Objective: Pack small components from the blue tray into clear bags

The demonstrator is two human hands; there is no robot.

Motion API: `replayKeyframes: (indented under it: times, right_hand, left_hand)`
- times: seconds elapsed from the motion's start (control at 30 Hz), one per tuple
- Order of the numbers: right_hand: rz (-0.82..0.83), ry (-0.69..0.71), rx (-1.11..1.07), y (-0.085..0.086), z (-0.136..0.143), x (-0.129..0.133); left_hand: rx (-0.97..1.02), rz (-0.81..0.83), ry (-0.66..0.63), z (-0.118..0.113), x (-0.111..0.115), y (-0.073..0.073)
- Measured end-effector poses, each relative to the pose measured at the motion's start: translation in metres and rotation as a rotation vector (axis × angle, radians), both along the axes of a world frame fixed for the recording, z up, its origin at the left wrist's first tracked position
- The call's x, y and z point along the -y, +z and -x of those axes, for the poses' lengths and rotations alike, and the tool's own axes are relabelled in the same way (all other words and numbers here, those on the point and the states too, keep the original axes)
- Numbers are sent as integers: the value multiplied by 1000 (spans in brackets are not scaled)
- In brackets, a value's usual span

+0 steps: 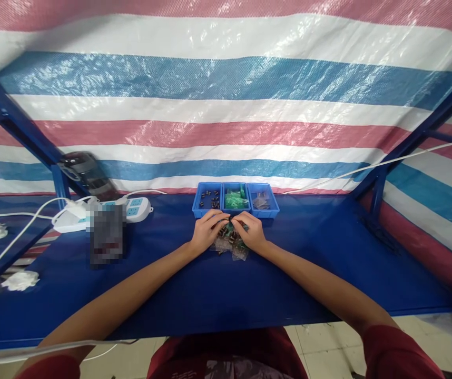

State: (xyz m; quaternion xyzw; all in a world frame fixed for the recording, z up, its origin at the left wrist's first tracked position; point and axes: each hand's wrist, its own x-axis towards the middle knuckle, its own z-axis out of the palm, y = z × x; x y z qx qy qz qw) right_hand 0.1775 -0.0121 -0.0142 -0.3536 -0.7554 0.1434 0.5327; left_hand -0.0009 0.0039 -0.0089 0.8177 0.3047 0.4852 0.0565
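My left hand (206, 231) and my right hand (253, 231) meet over a pile of small clear plastic bags (224, 245) with dark and green bits among them. The fingers of both are closed in a pinch, tip to tip. Something small and dark is between the fingertips, too small to name. Just behind stand three joined blue bins. The left bin (195, 209) has small dark and brass-like parts, the middle bin (236, 209) holds green pieces, and the right bin (273, 209) holds small clear or grey pieces.
On the left of the blue table (210, 300) lies a white power strip (141, 209) with plugs and white cables. A blurred-out dark object (107, 237) touches its front. Behind it leans a dark bottle-like container (91, 173). Crumpled white tissue (20, 280) lies near the left edge. Striped sheeting (226, 79) hangs behind.
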Motion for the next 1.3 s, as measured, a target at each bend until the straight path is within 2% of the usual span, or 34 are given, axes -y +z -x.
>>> replayKeyframes:
  times: [0.63,1.03,1.3]
  right_hand:
    - [13,7,-20,-1,1,0]
    - [4,-11,-28,-2,2,-1]
    - [22,-7,-27,-2,1,-1]
  left_hand:
    - [-20,49,-15,0,4,6]
    - [-10,90,-11,0,2,3]
    - [9,75,-74,1,-1,0]
